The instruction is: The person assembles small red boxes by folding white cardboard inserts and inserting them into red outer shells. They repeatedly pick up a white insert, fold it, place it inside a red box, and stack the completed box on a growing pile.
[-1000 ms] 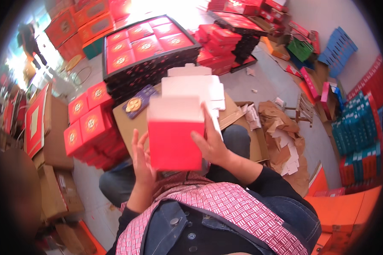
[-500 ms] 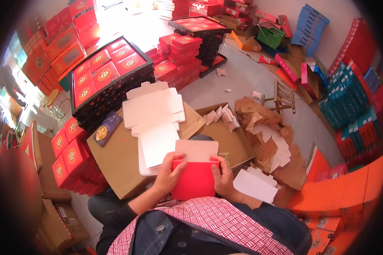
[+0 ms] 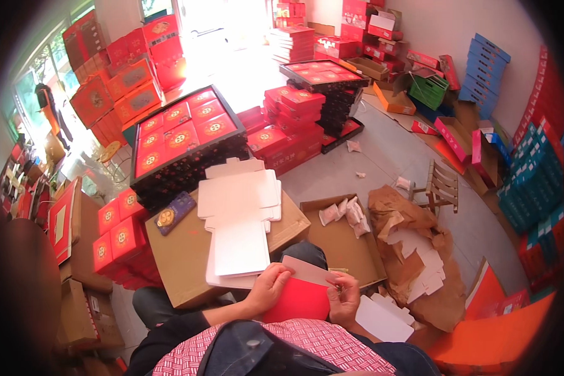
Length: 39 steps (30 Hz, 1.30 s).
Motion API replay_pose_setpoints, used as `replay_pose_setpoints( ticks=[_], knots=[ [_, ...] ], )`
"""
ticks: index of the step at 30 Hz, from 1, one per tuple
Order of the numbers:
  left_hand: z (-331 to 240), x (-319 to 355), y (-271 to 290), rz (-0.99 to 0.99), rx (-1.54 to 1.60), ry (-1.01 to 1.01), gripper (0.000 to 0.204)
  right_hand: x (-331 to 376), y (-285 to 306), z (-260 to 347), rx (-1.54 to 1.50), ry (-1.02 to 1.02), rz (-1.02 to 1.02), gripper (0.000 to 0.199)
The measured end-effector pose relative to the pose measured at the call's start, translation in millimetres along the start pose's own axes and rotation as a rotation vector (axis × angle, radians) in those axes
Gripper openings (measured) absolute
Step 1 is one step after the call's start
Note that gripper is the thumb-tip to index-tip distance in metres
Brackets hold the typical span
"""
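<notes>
Since a second ago the red box has dropped from chest height to the lap and gone nearly flat; view has also swung right and far, more of the room showing.

Left to right:
- Far left: stacked red gift boxes (image 3: 120,230) on the floor, brown cartons beside them.
- Cardboard worktop (image 3: 188,257) just ahead of the knees, with a small purple packet (image 3: 174,212) and a pile of white flat blanks (image 3: 239,216) on it. Pile looks unchanged.
- Left hand (image 3: 267,288): fingers curled over the left edge of the red folded box (image 3: 299,297), thumb on top, pressing it down.
- Red folded box sits in the lap, near edge of the worktop, a pale flap showing along its far side.
- Right hand (image 3: 344,299): pinching the box's right edge, fingers closed on it.
- Right of that: open brown tray (image 3: 343,247) holding small white sachets, then crumpled brown paper (image 3: 407,238) and loose white blanks on the floor.

Judgement: folding is now being done low against the lap, box only partly formed.
</notes>
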<state>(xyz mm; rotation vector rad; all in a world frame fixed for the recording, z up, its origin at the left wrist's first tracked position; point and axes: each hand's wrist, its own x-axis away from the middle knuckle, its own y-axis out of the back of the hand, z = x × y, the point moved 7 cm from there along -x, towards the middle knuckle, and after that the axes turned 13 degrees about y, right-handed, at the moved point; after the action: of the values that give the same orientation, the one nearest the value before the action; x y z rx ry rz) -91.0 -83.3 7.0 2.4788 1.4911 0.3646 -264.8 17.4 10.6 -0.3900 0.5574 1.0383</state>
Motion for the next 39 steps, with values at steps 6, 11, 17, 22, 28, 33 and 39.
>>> replay_pose_setpoints(
  ticks=[6, 11, 17, 22, 28, 33, 39],
  knots=[
    [-6.0, -7.2, -7.2, 0.028, -0.041, -0.026, 0.016, -44.1, 3.8, -29.0, -0.170, -0.551, 0.329, 0.017],
    [-10.7, -11.4, -11.6, -0.030, -0.131, -0.082, 0.015, -64.6, -17.4, -32.0, -0.102, -0.355, 0.784, 0.020],
    [-9.9, -14.8, -23.5, 0.006, -0.044, 0.042, 0.013, -57.6, -19.5, -45.3, -0.240, -0.538, 0.712, 0.023],
    [-17.6, -17.9, -22.0, 0.006, -0.119, -0.099, 0.012, -63.1, -23.2, -35.8, -0.226, -0.678, 0.748, 0.026],
    [-12.0, -20.2, -25.4, 0.065, -0.089, -0.089, 0.011, -60.5, -19.5, -34.0, -0.096, -0.426, 0.762, 0.029],
    [1.9, -15.9, -18.5, 0.079, 0.024, 0.091, 0.022, -71.6, -28.8, -32.5, 0.052, -0.257, 0.822, 0.031],
    [1.2, -9.3, -15.8, 0.095, -0.001, 0.142, 0.046, -72.5, -30.9, -33.7, 0.084, -0.223, 0.809, 0.029]
  ],
)
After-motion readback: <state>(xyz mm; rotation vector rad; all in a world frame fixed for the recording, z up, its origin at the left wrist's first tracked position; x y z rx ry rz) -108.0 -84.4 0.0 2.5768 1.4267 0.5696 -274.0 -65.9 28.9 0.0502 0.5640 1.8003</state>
